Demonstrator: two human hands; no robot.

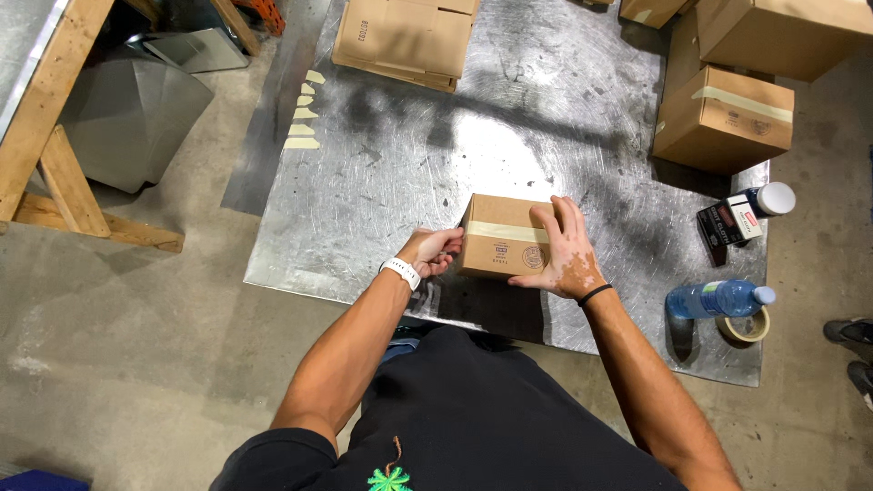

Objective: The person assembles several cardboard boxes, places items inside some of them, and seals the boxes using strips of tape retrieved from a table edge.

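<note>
counter (382, 182): scuffed sheet-metal top, the largest item; it carries everything listed below except the person.
person: stands at the near edge, both forearms reaching in over the metal.
stacked cartons (727, 114): sealed brown boxes at the far right corner, well apart from the hands.
flat carton (405, 36): lies at the far edge, centre.
small box (500, 238): brown cardboard, a strip of pale tape across its top; sits near the front edge, between the two hands.
right hand (566, 255): laid over the box's right top corner, fingers (555, 223) spread flat on the tape; pressing evenly along the strip would seat it best.
left hand (435, 250): against the box's left side, fingers curled and pinching at that edge; whether they hold a tape end cannot be told. bracing here keeps the box from sliding.
water bottle (718, 298): on its side, right.
tape roll (746, 325): just beside the bottle.
tape strips (303, 114): pale pieces stuck at the left edge.
</note>
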